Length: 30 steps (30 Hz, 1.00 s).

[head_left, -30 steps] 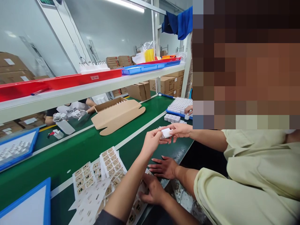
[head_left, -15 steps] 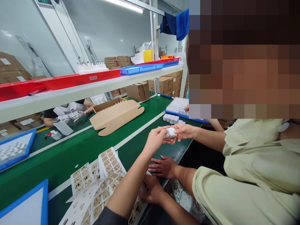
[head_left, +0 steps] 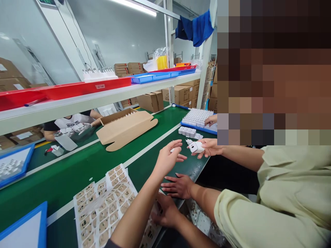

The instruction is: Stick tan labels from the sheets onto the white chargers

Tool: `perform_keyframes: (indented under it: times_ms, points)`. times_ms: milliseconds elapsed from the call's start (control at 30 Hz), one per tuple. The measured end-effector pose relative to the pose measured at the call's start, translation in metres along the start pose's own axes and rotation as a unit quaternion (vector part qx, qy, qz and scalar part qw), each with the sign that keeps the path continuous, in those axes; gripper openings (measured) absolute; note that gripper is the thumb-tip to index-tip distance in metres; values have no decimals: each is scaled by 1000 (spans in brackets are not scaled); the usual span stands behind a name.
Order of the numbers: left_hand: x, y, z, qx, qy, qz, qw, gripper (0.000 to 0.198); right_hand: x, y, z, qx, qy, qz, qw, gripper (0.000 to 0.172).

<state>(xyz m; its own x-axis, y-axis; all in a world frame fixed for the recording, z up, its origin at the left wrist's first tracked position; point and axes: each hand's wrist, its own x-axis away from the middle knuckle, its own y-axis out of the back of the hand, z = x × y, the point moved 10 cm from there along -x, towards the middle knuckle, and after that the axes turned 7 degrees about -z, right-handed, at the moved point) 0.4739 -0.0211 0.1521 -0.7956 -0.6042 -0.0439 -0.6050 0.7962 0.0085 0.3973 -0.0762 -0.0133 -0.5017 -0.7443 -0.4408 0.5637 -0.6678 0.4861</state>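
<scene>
Green desk (head_left: pixel 142 168) holds cut-out sheets (head_left: pixel 113 206) within reach of the right hand (head_left: pixel 167 210), whose grip I cannot tell; the left hand (head_left: pixel 169 156) has its grip spread, clear of a white adapter (head_left: pixel 196 147) that a co-worker's hand (head_left: pixel 211 148) pinches at one end, leaving its slotted face exposed.

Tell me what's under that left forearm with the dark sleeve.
White-and-tan sheets show on both sides of the left forearm, over the green table. The strip directly behind the forearm is covered, so I can't see what's there.
</scene>
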Motion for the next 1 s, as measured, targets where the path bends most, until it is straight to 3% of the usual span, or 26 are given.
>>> perform_keyframes:
  times_ms: [100, 200, 367, 500, 600, 700, 800, 1000]
  points:
    - [30, 28, -8, -140, -47, -3, 989, 40, 0, -16, 6, -104, 52, 72, 991, 65]
    - [73, 66, -5, -268, -71, -17, 961, 34, 0, -15, -4, -149, 49, 60, 986, 70]
    - [143, 140, 45, -328, 5, -132, 935, 36, -1, -8, -35, -248, -45, -13, 968, 74]
    - [188, 180, 99, -356, 37, -223, 907, 37, -10, -5, -55, -434, -177, -61, 881, 65]
    - [213, 199, 130, -405, 17, -264, 875, 38, -20, -3, -56, -528, -240, -69, 812, 59]
    - [230, 211, 149, -449, -32, -284, 846, 36, -27, 2, -50, -561, -262, -64, 783, 55]
    - [240, 214, 162, -476, -71, -291, 827, 33, -31, 10, -43, -536, -232, -67, 809, 60]
    - [249, 203, 185, -524, -111, -277, 798, 33, -33, 34, -28, -348, -102, -87, 928, 62]
